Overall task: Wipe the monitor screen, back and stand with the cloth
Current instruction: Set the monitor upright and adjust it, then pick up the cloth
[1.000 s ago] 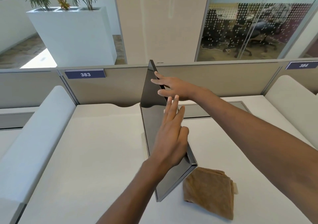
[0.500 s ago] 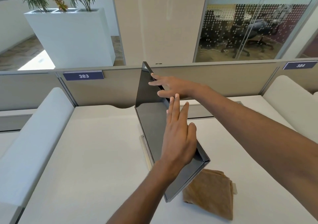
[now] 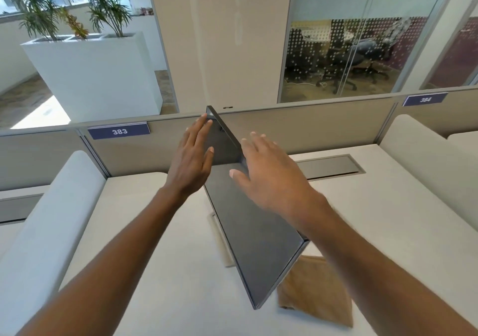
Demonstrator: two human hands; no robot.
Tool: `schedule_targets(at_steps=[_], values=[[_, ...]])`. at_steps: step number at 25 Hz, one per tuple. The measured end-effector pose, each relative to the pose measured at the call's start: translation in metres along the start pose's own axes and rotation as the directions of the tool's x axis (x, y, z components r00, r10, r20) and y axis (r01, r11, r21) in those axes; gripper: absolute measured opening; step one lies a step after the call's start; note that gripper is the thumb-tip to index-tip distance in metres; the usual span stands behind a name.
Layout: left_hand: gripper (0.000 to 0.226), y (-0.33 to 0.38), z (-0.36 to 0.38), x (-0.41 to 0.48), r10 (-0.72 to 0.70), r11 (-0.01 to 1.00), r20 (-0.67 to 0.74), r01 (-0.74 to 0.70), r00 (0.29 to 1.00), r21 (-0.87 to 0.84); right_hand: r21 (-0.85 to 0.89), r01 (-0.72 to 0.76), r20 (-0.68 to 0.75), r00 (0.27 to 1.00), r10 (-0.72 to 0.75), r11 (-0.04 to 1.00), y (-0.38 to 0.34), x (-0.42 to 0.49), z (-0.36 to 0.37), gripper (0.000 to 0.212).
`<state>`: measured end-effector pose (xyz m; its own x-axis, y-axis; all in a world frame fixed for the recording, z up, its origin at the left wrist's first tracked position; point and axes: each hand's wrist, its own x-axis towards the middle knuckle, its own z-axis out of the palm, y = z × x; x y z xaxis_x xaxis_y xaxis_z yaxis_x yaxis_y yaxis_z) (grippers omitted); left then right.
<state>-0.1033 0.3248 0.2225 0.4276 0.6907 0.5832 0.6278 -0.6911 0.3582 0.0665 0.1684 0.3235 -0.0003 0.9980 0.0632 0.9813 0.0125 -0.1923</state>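
1. Thin dark flat-panel monitor (image 3: pixel 248 227) stands on the white desk (image 3: pixel 155 271), nearly edge-on, screen facing left.
2. Left hand (image 3: pixel 192 160): fingers straight, at the screen's far top corner, gripping nothing.
3. Right hand (image 3: pixel 269 173): spread flat over the top edge, blurred; contact unclear.
4. Folded tan cloth (image 3: pixel 318 291) lies on the desk beside the monitor's near corner.

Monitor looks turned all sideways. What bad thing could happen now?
1. The left hand and right hand are open, not gripping, so the monitor might swing too far or wobble on its stand.
2. Bare hands may smudge it, since the cloth lies unheld on the desk.
3. The monitor's near corner hangs over the cloth and could snag it.
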Motion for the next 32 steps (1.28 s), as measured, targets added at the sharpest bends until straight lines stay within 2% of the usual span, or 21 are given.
schedule_targets(at_steps=[4, 7, 9, 14, 20, 25, 32], values=[[0.069, -0.052, 0.004, 0.044, 0.145, 0.963, 0.233, -0.191, 0.962, 0.190, -0.072, -0.204, -0.057, 0.978, 0.200, 0.976, -0.035, -0.024, 0.044, 0.077], [0.071, -0.062, 0.009, 0.067, 0.213, 0.931, 0.327, -0.292, 0.921, 0.217, -0.069, -0.378, -0.115, 0.922, 0.369, 0.923, -0.046, -0.017, 0.071, 0.078], [0.076, -0.062, 0.012, 0.080, 0.276, 0.912, 0.350, -0.359, 0.895, 0.200, -0.059, -0.436, -0.163, 0.892, 0.422, 0.898, -0.050, -0.012, 0.080, 0.075], [0.075, -0.073, 0.017, 0.094, 0.345, 0.880, 0.413, -0.443, 0.843, 0.169, -0.150, -0.462, -0.291, 0.865, 0.408, 0.874, -0.053, -0.014, 0.098, 0.079], [0.061, -0.079, 0.017, 0.101, 0.389, 0.873, 0.399, -0.470, 0.830, 0.126, -0.218, -0.501, -0.413, 0.825, 0.386, 0.838, -0.049, -0.009, 0.113, 0.071], [0.058, -0.081, 0.014, 0.102, 0.397, 0.866, 0.382, -0.478, 0.835, 0.145, -0.277, -0.478, -0.420, 0.840, 0.343, 0.833, -0.033, -0.009, 0.113, 0.081], [0.054, -0.086, 0.016, 0.097, 0.314, 0.899, 0.358, -0.396, 0.879, 0.185, -0.293, -0.408, -0.372, 0.882, 0.290, 0.865, -0.004, 0.001, 0.101, 0.087]])
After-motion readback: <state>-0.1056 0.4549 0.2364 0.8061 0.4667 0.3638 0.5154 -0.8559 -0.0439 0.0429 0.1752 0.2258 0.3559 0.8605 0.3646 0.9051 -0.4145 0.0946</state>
